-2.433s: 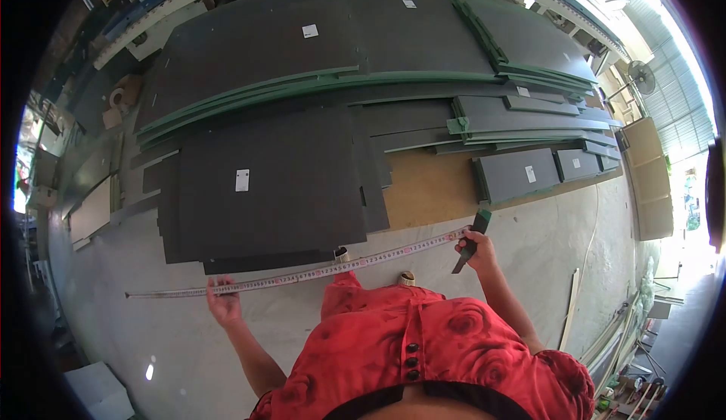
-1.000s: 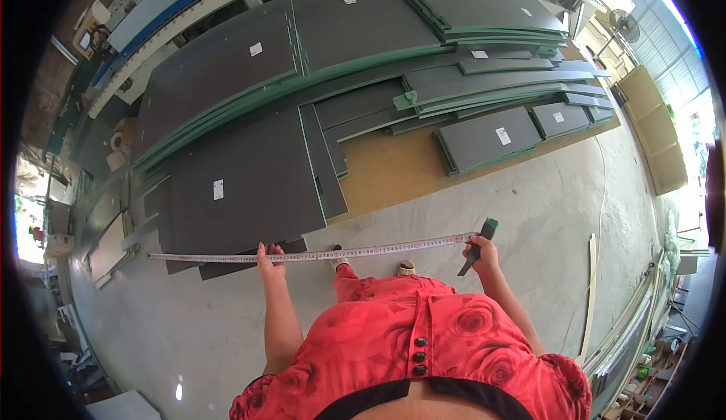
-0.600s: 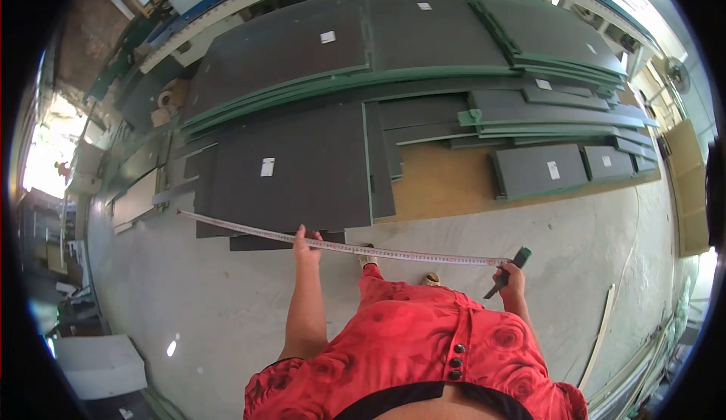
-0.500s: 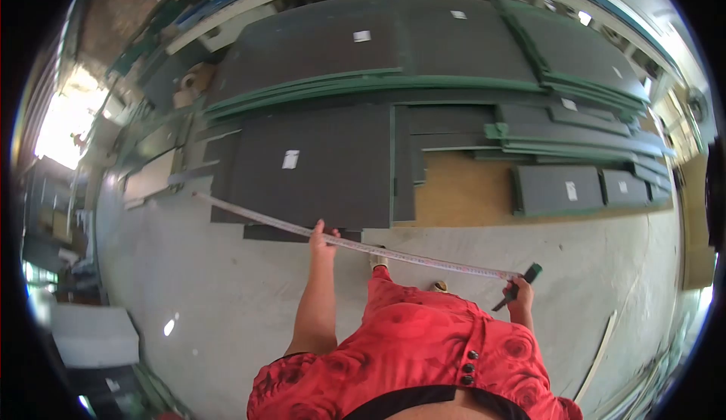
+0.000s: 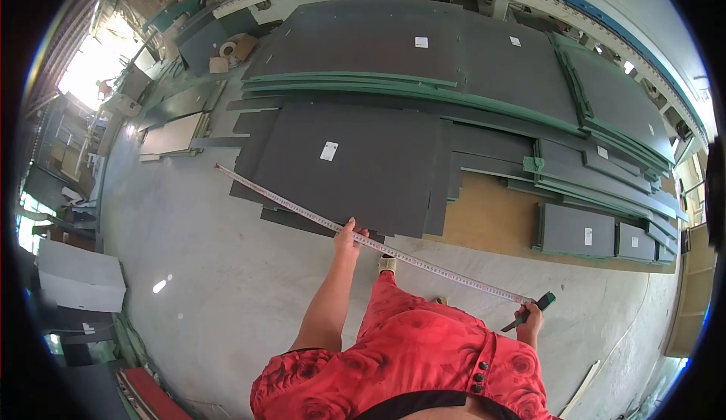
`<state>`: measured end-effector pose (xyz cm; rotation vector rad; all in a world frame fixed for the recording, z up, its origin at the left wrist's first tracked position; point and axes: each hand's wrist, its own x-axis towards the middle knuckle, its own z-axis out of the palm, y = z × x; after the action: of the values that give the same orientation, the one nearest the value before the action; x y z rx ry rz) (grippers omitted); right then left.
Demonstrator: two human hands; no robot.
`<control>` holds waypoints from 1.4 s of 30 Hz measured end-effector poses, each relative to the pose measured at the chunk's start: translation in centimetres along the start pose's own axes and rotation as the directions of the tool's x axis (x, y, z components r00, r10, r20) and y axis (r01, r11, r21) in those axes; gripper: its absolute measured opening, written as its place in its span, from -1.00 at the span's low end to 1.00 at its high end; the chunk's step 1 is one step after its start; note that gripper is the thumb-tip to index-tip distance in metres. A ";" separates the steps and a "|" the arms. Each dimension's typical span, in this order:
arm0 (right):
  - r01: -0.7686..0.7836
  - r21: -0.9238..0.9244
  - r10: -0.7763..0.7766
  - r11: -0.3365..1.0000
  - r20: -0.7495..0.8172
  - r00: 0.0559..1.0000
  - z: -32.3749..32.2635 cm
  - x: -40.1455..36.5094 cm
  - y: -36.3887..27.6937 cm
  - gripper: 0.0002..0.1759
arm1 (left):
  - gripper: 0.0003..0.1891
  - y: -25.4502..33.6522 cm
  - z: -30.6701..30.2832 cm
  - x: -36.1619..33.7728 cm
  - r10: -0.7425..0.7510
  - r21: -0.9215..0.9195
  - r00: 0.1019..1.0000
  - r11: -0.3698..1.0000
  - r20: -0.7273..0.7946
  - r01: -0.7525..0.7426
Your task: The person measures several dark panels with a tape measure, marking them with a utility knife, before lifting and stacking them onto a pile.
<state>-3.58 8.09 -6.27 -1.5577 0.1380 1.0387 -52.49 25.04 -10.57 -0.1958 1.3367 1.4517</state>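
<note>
Tan board [image 5: 484, 219]: dark panels [image 5: 363, 178] stacked on it (white labels [image 5: 329, 151] on some)

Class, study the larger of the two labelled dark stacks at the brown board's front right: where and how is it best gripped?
Probably by the left end of the larger stack, hand coming from the left over the brown board. The stack lies flat; that end stands free, while its right end sits close to the smaller stack.

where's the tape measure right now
In the head view, the tape measure slants from the right hand at lower right, across the left hand, its free end just left of the dark panels.
</note>
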 end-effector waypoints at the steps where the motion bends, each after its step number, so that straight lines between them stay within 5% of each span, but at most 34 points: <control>1: 0.003 -0.006 -0.003 1.000 0.004 1.000 0.1 0.0 -0.3 -0.76 | -0.83 -0.2 0.0 -0.1 -0.007 0.008 1.000 1.000 0.015 0.007; 8: 0.084 -0.052 -0.083 0.995 0.023 0.996 1.2 0.1 -1.2 -0.68 | -0.73 -0.2 -0.3 -1.5 -0.079 0.045 0.995 0.996 0.058 0.076; 10: 0.094 -0.041 -0.092 0.995 0.040 0.995 1.8 0.1 -1.5 -0.68 | -0.63 1.4 -0.2 -3.1 -0.089 0.229 0.996 0.969 -0.010 0.089; 14: 0.049 0.061 -0.056 0.997 0.129 0.990 3.0 0.3 -1.8 -0.70 | -0.57 4.3 -1.9 -3.1 0.017 0.106 0.999 0.994 -0.028 -0.014; 16: 0.024 0.076 -0.037 0.997 0.181 0.983 3.6 0.4 -1.9 -0.71 | -0.59 5.5 -3.6 -2.7 0.101 -0.003 0.991 0.995 0.087 -0.101; 22: -0.091 0.112 0.035 0.990 0.424 0.905 6.5 1.7 -1.2 -0.74 | -0.56 8.0 -5.8 -2.9 0.088 -0.027 0.991 0.996 0.104 -0.086; 26: -0.055 0.088 0.017 0.995 0.388 0.921 10.1 0.4 -0.4 -0.74 | -0.59 10.9 -7.3 -1.5 0.106 -0.052 0.992 0.993 0.066 -0.103; 30: -0.021 0.078 -0.006 0.997 0.332 0.943 13.1 -0.6 1.6 -0.74 | -0.70 16.3 -10.7 4.6 0.240 0.243 0.894 0.958 -0.377 -0.155; 32: -0.018 0.046 0.003 0.999 0.312 0.950 14.8 -1.9 2.8 -0.74 | -0.68 19.7 -12.4 6.8 0.331 0.355 0.843 0.917 -0.424 -0.181; 42: 0.094 -0.099 -0.068 0.991 0.238 0.969 23.1 -5.4 8.7 -0.73 | -0.61 29.8 -16.0 17.1 0.604 0.569 0.760 0.721 -0.240 -0.394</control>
<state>-24.21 22.62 -6.85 -1.5120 -0.1471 1.1727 -90.07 29.43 -10.53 0.2486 2.2060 1.5036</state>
